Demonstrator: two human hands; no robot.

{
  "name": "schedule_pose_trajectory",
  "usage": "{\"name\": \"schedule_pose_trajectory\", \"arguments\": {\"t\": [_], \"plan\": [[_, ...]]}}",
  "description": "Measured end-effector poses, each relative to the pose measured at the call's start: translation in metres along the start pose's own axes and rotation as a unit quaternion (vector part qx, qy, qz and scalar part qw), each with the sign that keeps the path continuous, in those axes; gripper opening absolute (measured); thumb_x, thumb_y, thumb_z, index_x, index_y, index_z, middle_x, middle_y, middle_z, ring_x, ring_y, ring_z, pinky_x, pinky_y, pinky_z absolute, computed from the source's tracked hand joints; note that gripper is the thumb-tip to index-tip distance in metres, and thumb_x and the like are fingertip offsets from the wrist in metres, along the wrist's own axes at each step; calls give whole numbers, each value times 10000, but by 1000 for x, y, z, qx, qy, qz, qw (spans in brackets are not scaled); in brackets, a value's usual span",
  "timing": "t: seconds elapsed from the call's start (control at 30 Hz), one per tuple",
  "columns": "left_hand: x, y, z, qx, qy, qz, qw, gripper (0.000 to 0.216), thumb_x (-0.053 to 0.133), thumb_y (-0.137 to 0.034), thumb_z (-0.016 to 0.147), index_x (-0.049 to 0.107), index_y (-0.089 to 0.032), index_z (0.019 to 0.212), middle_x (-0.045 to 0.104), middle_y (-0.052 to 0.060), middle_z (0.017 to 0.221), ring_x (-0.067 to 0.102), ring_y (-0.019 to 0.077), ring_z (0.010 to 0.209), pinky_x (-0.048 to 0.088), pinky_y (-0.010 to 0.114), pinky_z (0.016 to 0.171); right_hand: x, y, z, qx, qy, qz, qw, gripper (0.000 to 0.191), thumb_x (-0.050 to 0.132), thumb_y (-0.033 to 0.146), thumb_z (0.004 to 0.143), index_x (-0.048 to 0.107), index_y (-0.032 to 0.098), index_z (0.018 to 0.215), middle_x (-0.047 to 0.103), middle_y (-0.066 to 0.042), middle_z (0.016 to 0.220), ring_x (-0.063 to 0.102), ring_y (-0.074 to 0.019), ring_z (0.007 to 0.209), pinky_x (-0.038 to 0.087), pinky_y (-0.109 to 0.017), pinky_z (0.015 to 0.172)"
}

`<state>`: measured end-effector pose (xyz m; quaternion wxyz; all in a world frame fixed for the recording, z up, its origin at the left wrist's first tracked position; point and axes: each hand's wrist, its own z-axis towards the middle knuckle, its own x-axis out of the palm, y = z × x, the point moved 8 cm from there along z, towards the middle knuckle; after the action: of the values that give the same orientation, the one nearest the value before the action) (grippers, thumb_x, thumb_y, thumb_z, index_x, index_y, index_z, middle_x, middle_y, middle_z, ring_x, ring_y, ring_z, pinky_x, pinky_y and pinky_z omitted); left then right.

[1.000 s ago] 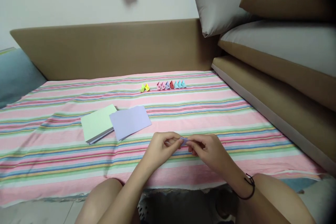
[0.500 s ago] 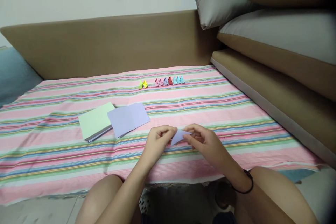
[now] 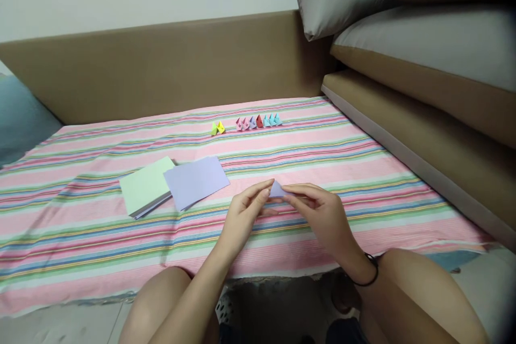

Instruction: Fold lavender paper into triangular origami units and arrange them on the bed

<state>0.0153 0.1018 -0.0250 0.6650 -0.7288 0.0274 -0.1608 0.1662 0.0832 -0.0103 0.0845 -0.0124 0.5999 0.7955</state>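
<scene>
Well, the left hand (image 3: 244, 214) and right hand (image 3: 324, 214) pinch one small lilac paper (image 3: 277, 190) between their fingertips, partly folded, just above the striped sheet (image 3: 363, 172). Folded pieces (image 3: 258, 121) already line the far side; a stack (image 3: 147, 192) of flat papers lies unfolded nearby.

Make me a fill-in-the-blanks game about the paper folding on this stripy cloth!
The left hand and right hand together pinch one small folded ____ paper.
On the striped cloth, the purple sheets overlap a stack whose top sheet is pale ____.
Left of the row of tiny folded pieces, a green piece sits beside a ____ one.
Missing words: purple, green, yellow.
</scene>
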Motion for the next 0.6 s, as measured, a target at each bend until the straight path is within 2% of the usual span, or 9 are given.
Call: {"name": "schedule_pose_trajectory", "arguments": {"t": [0.17,0.33,0.47,0.6], "plan": [[3,-4,-1,45,14,85,995,506,682,-379,769,621,-157,1219,718,79,926,672,208,855,574,308,762,5,-9,-3,55,12,50,997,221,713,309,753,720,210,950,737,-57,980,713,-225,857,597,-344,779],[1,-11,-2,108,-28,162,980,377,674,-310,784,668,-183,1139,656,93,1118,647,196,905,574,279,738,13,-14,-5,91,47,104,989,285,710,306,759,687,199,1023,747,-60,957,722,-229,846,600,-352,789],[2,-11,-2,99,-28,169,980,323,656,-350,801,705,-179,1071,654,99,1146,651,205,904,575,291,740,19,-13,-6,102,75,136,983,320,717,279,755,679,208,1064,749,-25,887,723,-195,806,601,-313,770],[4,-14,-3,115,-14,197,974,274,613,-341,836,721,-181,1030,659,99,1139,640,216,944,572,281,722,20,-9,-6,95,90,125,984,348,697,272,774,666,209,1115,742,-22,871,714,-188,817,594,-312,768]]}}
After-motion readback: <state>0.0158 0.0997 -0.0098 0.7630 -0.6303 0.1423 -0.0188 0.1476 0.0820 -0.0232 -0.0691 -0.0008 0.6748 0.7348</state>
